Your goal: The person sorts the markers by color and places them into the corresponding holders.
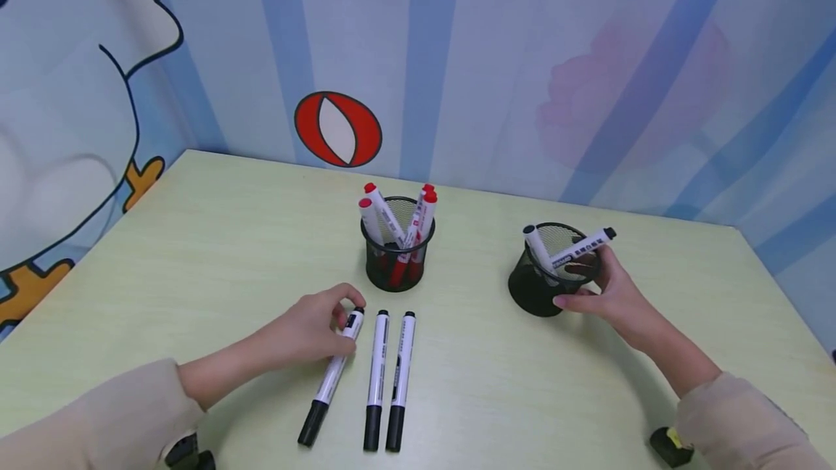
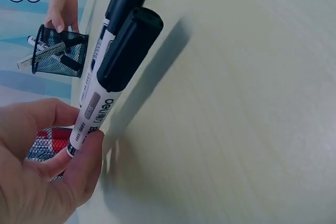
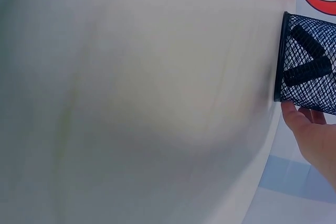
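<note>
My left hand (image 1: 310,328) pinches a white whiteboard marker with a black cap (image 2: 115,72) between thumb and fingers near its back end. A shadow lies apart from the marker on the table, and its capped end points towards me. Just right of it, two more black markers (image 1: 376,383) (image 1: 400,383) lie side by side. My right hand (image 1: 620,303) grips a black mesh pen cup (image 1: 532,289), thumb at the near side. Inside that cup lean two black markers (image 1: 583,248). In the right wrist view, the cup's mesh (image 3: 315,90) shows dark caps through it.
Behind the loose markers stands a second black mesh cup (image 1: 395,281) with several red markers (image 1: 385,216). The pale table (image 1: 228,238) meets a blue striped backdrop (image 1: 496,78) with cartoon drawings along its far edge.
</note>
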`<state>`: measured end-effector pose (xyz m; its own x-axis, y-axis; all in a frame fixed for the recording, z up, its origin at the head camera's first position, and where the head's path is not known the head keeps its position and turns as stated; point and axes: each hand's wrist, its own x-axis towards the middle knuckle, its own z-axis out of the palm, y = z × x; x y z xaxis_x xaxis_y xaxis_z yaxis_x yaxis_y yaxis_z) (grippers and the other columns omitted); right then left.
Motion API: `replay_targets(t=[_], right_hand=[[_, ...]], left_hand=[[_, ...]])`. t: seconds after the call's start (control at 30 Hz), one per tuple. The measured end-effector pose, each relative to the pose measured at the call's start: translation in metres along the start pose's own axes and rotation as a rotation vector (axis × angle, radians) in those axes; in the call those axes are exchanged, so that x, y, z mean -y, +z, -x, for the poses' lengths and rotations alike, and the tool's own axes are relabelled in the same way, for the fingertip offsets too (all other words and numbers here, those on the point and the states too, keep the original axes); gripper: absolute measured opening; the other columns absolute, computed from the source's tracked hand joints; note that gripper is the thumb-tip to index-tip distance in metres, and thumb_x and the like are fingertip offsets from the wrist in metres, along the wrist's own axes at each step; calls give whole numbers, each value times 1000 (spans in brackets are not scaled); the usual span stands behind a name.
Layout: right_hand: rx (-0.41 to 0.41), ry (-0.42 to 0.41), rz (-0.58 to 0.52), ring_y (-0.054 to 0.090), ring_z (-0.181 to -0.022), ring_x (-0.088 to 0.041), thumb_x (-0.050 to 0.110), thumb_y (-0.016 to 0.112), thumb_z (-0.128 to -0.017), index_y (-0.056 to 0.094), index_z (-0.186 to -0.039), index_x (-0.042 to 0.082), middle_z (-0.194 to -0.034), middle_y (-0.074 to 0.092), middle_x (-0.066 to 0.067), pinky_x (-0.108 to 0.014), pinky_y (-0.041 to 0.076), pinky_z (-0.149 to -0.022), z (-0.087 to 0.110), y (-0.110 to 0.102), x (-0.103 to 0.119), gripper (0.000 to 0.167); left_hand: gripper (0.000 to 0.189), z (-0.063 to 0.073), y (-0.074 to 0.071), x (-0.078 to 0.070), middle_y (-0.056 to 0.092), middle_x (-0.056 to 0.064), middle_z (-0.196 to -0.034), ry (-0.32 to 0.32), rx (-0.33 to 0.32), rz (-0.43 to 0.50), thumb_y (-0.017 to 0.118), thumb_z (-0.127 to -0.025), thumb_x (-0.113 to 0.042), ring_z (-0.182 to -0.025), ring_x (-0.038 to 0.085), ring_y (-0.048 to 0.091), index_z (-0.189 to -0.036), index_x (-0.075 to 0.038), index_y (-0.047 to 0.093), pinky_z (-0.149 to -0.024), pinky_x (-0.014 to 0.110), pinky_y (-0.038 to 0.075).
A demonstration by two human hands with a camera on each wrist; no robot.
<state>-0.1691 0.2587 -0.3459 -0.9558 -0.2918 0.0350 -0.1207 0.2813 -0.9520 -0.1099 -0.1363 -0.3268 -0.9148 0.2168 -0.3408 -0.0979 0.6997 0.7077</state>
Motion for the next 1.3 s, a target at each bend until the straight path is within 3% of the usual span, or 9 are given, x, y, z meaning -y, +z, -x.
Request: replay_targets(t=[0.17,0.33,0.83,1.3], right_hand=[[5,10,1,41,-115,-23,-3,71,-77,24,-133,10,-123,42,-7,-17,41,-86,0,0,0,75],[13,28,13,39,-118,-24,-1,72,-77,25,-132,12,-125,40,-9,-16,40,-87,0,-2,3,73],[20,54,4,37,-120,-24,1,71,-78,22,-135,11,-128,38,-11,-17,39,-87,0,-3,2,76],[26,56,19,37,-121,-23,2,71,-79,20,-135,8,-129,38,-12,-16,39,-87,0,-2,3,76]], left_hand=[[52,2,-4,-7,53,8,-94,-1,33,95,72,-75,-2,-62,18,54,-121,-13,50,-58,27,47],[52,3,-9,-13,52,10,-98,48,51,162,71,-77,-2,-63,19,56,-123,-12,48,-60,29,50],[52,6,-14,-30,51,12,-103,136,97,211,70,-80,-3,-71,18,59,-125,-11,45,-62,29,50],[51,8,-14,-37,50,9,-103,258,94,217,72,-80,-7,-87,21,58,-123,-18,47,-66,31,50]])
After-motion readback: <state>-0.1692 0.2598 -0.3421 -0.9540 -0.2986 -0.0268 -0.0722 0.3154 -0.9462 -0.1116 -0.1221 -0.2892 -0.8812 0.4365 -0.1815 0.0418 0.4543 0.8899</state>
